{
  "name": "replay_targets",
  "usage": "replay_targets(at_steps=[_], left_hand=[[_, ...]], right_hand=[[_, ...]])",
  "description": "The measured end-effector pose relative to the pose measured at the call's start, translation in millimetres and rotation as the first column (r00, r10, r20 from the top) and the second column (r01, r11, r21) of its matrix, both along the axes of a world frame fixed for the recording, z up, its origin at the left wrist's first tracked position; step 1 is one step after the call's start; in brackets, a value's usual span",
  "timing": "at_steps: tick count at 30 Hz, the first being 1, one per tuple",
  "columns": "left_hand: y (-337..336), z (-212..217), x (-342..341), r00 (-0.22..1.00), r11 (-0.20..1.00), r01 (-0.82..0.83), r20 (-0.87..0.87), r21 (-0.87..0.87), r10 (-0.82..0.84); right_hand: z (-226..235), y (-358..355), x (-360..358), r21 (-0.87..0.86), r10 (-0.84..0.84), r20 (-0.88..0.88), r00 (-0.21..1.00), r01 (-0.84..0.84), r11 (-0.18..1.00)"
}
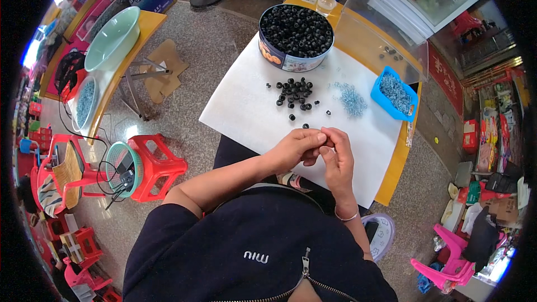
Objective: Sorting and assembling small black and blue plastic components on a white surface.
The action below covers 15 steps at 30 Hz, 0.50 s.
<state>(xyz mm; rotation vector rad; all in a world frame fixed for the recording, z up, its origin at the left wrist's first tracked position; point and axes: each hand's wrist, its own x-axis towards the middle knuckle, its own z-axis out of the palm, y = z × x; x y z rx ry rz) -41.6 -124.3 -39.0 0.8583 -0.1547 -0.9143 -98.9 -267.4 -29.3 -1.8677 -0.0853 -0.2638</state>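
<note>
My left hand (297, 148) and my right hand (339, 159) meet over the near part of a white sheet (235, 100). Both are closed in a pinch, fingertips touching. Whatever sits between them is hidden or too small to make out. Just beyond lies a loose cluster of black beads (295, 93), with a few strays near my fingers. To its right spreads a small heap of pale blue beads (351, 100). A round tub (291, 62) full of black beads stands at the sheet's far edge. On the right, a bright blue tray (396, 113) holds more small blue beads.
The sheet covers a yellow table (391, 182). A clear plastic panel (372, 28) and a clear cup (325, 4) are at its far side. Left stand a red stool (159, 168), a green basket (114, 159) with cables, and another table with a pale green basin (114, 39).
</note>
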Motion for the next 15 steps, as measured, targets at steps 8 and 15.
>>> replay_targets(at_steps=[8, 15], left_hand=[[3.1, -9.7, 5.5, 0.989, 0.995, 0.098, -0.109, 0.014, -0.096], [20.4, -17.6, 20.1, 0.997, 0.99, 0.082, -0.021, 0.118, -0.08]], right_hand=[[2.2, -10.5, 7.8, -0.159, -0.041, 0.114, 0.993, 0.058, 0.986], [44.1, -87.0, 122.5, -0.303, -0.3, 0.375, 0.877, 0.421, 0.855]])
